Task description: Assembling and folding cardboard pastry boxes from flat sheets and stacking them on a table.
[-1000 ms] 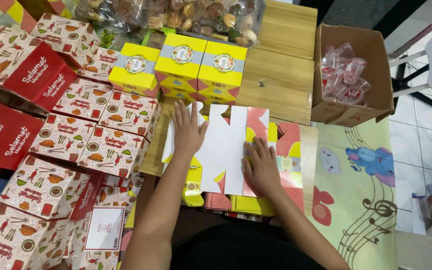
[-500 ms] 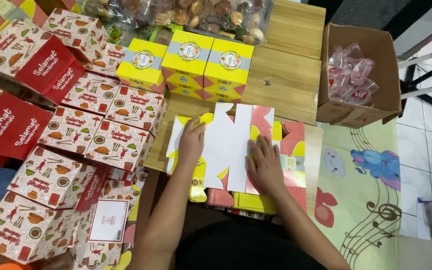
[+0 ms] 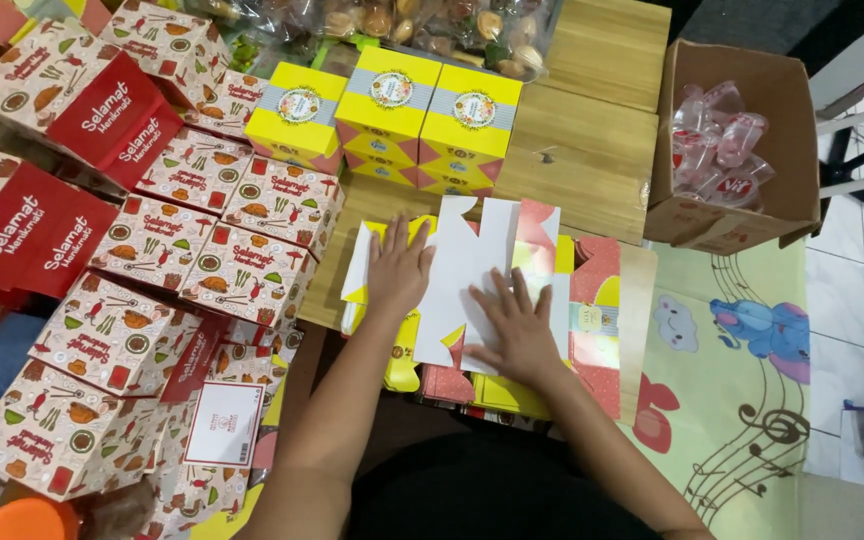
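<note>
A flat, unfolded carton sheet [image 3: 472, 262], white on its upper side with yellow and pink flaps, lies on a stack of similar flat sheets [image 3: 592, 330] on a low wooden table [image 3: 582, 160]. My left hand [image 3: 399, 268] presses flat on the sheet's left part, fingers spread. My right hand [image 3: 518, 325] lies flat on its lower right part, fingers spread too. Neither hand grips anything.
Three assembled yellow boxes [image 3: 388, 115] stand at the table's far side. Many red-and-white printed boxes [image 3: 152, 250] pile up at left. A cardboard box of clear plastic cups [image 3: 722, 140] sits at right. Bagged pastries [image 3: 402, 25] lie at the back. A patterned mat [image 3: 742, 380] covers the floor.
Both hands have stayed pressed on the white sheet; the left hand slid slightly nearer along it. The camera view has shifted a little.
</note>
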